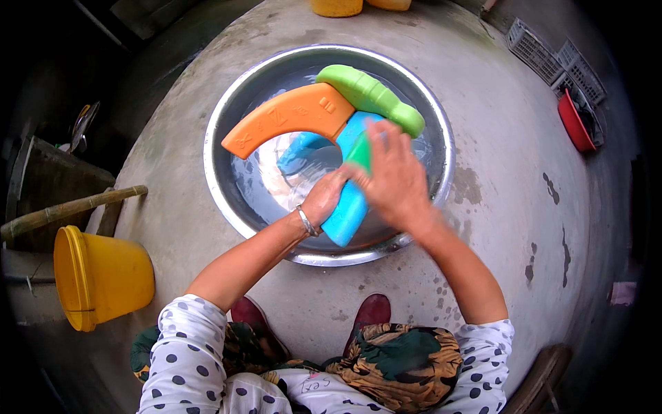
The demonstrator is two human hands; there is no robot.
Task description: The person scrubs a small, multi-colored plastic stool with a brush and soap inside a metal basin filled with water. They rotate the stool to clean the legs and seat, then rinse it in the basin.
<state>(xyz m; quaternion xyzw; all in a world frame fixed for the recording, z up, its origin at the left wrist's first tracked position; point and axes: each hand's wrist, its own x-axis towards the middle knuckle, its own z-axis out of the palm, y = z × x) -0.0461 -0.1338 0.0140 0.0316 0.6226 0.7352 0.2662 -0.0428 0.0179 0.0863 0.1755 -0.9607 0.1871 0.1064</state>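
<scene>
A wide metal basin point(214, 148) of water stands before me. Over its near side, my left hand point(325, 196) grips a blue curved plastic piece point(346, 217), tilted with its lower end toward me. Against the upper face of that piece, my right hand point(394, 172), slightly smeared by motion, presses a green scouring pad point(360, 153), partly hidden under the fingers. An orange curved plastic piece point(289, 117) with raised marks touches the blue one's far end. Beside it lies a light green, lobed plastic piece point(372, 96). Another blue shape point(303, 152) shows in the water.
A yellow bucket point(114, 276) lies tipped at the left, near a bamboo pole point(76, 210). Yellow containers point(338, 7) stand at the far edge. Grey plastic crates point(534, 52) and a red basin point(576, 121) are at the far right. My shoes point(372, 314) are close below the basin.
</scene>
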